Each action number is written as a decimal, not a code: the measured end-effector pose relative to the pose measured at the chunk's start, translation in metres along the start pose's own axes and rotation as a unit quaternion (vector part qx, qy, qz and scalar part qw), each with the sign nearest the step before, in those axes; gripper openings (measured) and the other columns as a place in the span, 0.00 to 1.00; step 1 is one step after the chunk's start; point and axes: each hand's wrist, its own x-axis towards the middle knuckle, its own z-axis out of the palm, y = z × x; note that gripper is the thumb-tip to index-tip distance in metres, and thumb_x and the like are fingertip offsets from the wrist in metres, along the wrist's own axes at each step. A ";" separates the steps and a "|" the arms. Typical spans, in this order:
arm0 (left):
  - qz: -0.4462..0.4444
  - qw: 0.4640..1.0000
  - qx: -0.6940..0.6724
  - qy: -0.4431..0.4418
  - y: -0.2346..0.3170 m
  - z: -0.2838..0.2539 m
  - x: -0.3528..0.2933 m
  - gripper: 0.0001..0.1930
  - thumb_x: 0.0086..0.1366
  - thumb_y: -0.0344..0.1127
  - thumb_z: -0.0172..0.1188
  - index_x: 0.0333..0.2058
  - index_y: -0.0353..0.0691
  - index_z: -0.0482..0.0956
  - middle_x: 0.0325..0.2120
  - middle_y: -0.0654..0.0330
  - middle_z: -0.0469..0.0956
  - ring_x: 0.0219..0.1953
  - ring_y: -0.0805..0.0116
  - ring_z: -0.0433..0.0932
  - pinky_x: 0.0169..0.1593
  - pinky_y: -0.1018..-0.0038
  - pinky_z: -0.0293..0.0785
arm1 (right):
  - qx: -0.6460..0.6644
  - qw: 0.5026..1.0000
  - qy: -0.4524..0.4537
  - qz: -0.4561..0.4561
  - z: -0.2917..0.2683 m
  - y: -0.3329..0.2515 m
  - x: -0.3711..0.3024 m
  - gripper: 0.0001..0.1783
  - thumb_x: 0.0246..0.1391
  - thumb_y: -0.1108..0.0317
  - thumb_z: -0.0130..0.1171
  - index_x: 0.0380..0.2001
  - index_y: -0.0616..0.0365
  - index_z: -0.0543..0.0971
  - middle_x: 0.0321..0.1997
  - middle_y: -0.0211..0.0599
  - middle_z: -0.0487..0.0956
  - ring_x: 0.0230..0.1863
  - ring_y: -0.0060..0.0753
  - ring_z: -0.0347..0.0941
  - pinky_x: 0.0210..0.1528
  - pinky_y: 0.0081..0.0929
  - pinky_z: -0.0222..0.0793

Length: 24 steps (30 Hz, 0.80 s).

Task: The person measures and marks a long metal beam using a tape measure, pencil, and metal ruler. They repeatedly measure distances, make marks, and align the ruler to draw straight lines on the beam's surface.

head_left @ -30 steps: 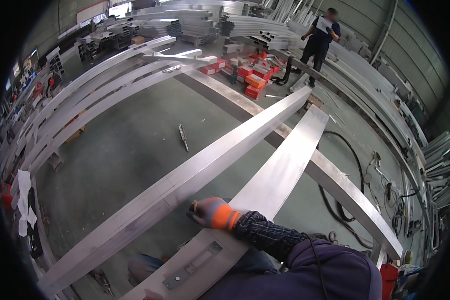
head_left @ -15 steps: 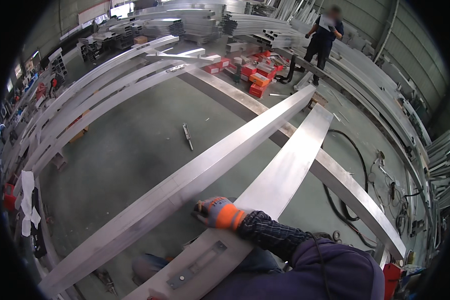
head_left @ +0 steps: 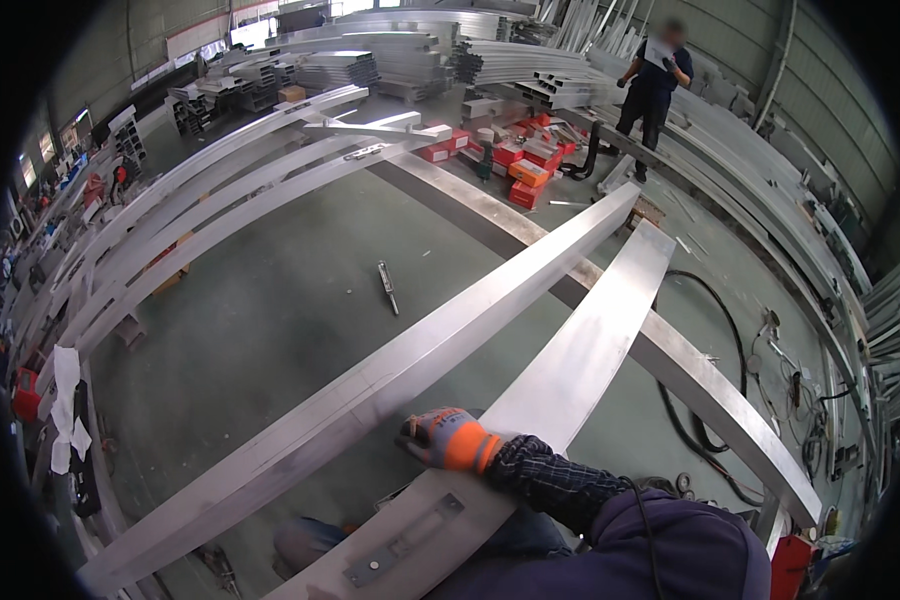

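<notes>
A wide, flat aluminium beam [head_left: 570, 350] runs from the lower edge up to the right. My right hand [head_left: 445, 440], in a grey glove with an orange cuff, is closed over this beam's left edge, its fingers curled down on the far side. Whether anything else lies under the fingers is hidden. My right forearm crosses the beam's top. Nearer to me, a narrow slotted metal plate [head_left: 405, 540] is set in the beam's face. A second long aluminium beam [head_left: 370, 390] lies just left of my hand, apart from it. My left hand is out of view.
A crosswise metal beam [head_left: 720, 400] passes beneath both long beams. A screwdriver-like tool [head_left: 388, 288] lies on the green floor. Black hoses [head_left: 735, 330] curl at right. Red boxes [head_left: 540, 155] and stacked profiles [head_left: 540, 75] stand behind. A person [head_left: 658, 85] holds paper at back right.
The whole view has shifted slightly, so things appear a little lower and to the right. My right hand keeps its place at the beam's edge.
</notes>
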 end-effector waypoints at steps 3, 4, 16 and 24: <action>0.038 0.993 0.097 0.060 -0.022 0.030 0.004 0.31 0.71 0.50 0.53 0.69 0.42 0.67 0.66 0.48 0.70 0.70 0.44 0.63 0.69 0.47 0.61 | 0.015 1.000 -0.002 0.015 -0.002 -0.007 0.003 0.14 0.65 0.54 0.59 0.38 0.52 0.83 0.34 0.46 0.83 0.40 0.56 0.79 0.45 0.47 0.76; 0.011 0.994 0.056 0.094 -0.022 0.033 0.003 0.31 0.71 0.50 0.55 0.68 0.42 0.68 0.65 0.48 0.71 0.67 0.44 0.65 0.67 0.47 0.63 | 0.014 1.000 -0.002 0.011 -0.001 -0.007 0.002 0.14 0.65 0.54 0.59 0.38 0.52 0.84 0.34 0.46 0.83 0.41 0.55 0.79 0.45 0.47 0.76; -0.045 0.959 -0.106 0.258 0.007 -0.003 0.002 0.31 0.66 0.58 0.64 0.57 0.39 0.78 0.44 0.46 0.85 0.42 0.44 0.85 0.44 0.50 0.81 | -0.011 0.998 -0.044 0.045 0.003 -0.002 0.001 0.15 0.59 0.54 0.62 0.42 0.52 0.82 0.37 0.47 0.84 0.43 0.57 0.81 0.47 0.45 0.76; -0.011 0.947 -0.073 0.312 0.012 -0.009 0.001 0.29 0.66 0.54 0.65 0.56 0.37 0.78 0.43 0.46 0.84 0.41 0.44 0.83 0.44 0.52 0.80 | -0.030 0.999 -0.024 0.008 -0.003 0.001 0.002 0.14 0.63 0.53 0.61 0.37 0.52 0.83 0.35 0.47 0.83 0.40 0.57 0.80 0.43 0.45 0.77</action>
